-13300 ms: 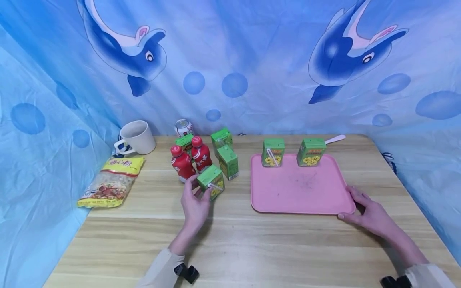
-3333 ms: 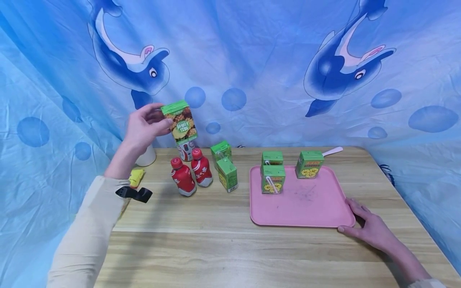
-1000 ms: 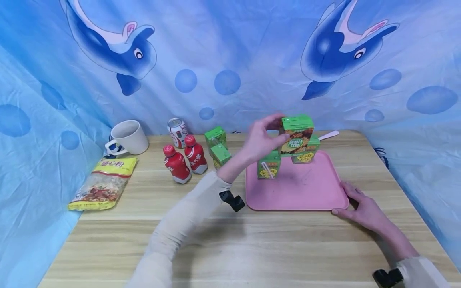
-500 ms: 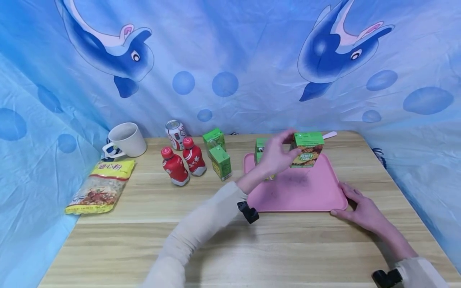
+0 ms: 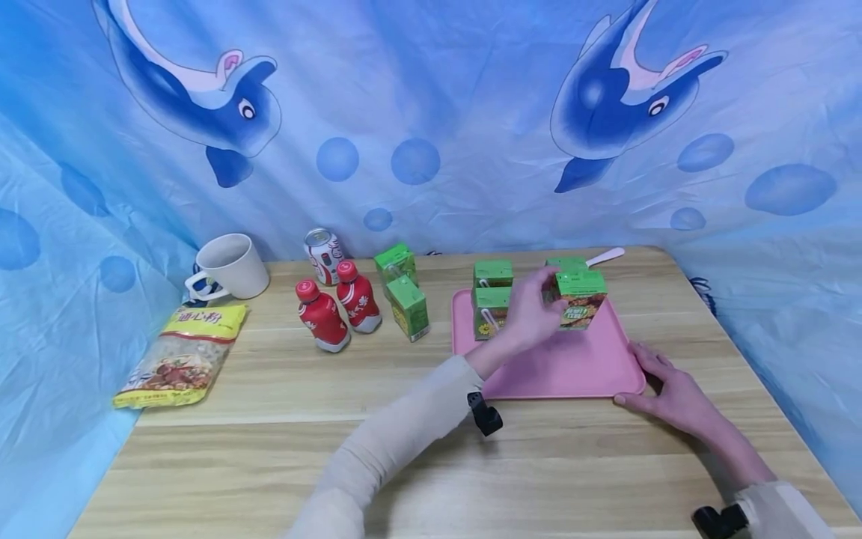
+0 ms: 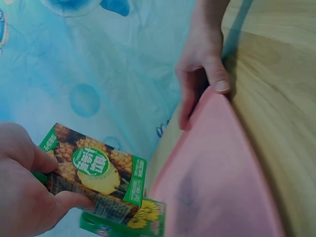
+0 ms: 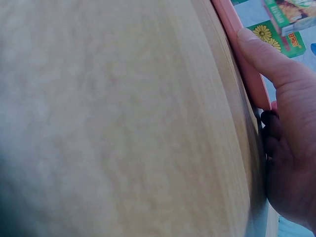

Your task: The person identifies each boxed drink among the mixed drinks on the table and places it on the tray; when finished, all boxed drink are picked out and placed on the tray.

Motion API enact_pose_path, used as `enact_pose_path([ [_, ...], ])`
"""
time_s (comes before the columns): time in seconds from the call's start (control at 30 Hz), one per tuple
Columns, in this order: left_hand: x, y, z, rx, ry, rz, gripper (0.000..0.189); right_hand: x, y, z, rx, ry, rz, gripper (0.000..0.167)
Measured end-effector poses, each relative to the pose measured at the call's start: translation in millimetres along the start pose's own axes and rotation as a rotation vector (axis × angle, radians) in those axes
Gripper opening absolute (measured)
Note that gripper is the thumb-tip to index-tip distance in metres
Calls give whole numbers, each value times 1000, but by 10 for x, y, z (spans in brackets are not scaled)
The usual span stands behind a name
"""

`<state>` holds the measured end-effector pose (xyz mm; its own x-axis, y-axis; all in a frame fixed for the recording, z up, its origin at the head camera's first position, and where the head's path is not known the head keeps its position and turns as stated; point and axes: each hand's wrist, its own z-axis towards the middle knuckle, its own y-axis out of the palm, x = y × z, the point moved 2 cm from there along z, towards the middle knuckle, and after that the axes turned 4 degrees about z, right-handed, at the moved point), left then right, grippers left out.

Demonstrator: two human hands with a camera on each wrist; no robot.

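Observation:
My left hand (image 5: 535, 311) pinches a green juice box (image 5: 584, 303) between thumb and fingers over the right half of a pink tray (image 5: 559, 374). In the left wrist view its pineapple-printed side (image 6: 98, 163) faces the camera, tilted, and a yellow-flowered juice box (image 6: 145, 215) shows beneath it. Two more juice boxes with straws, a front one (image 5: 490, 303) and a rear one (image 5: 493, 271), stand one behind the other at the tray's left. Behind the held box another juice box (image 5: 566, 263) is mostly hidden. My right hand (image 5: 673, 393) grips the tray's near right corner.
Left of the tray stand two green juice boxes (image 5: 408, 307), two red bottles (image 5: 323, 318) and a can (image 5: 325, 256). Farther left are a white mug (image 5: 236, 268) and a yellow food bag (image 5: 185, 355). A pale utensil handle (image 5: 606, 257) sticks out behind the tray.
My left hand took this juice box from behind the red bottles and brought it right, then lowered it over the tray. Another box joined the tray's left earlier. The right hand stays at the corner.

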<state>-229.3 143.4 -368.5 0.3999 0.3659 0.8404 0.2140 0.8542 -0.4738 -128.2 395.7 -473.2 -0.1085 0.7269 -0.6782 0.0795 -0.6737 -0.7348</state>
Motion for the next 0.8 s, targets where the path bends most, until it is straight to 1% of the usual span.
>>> enact_pose_path([
  [0.17,-70,108,-6,6,-66,10,53,8,-7,8,1,-1,-3,103],
  [0.37,-156,204,-9,3,-91,16,51,20,4,8,-3,2,0,103],
  [0.57,-215,279,4,20,-153,25,53,24,8,2,-7,17,8,104],
  [0.63,-236,296,11,25,-161,17,54,20,5,1,-5,18,9,105],
  [0.8,-296,340,30,33,-151,7,53,22,7,-4,3,10,4,104],
])
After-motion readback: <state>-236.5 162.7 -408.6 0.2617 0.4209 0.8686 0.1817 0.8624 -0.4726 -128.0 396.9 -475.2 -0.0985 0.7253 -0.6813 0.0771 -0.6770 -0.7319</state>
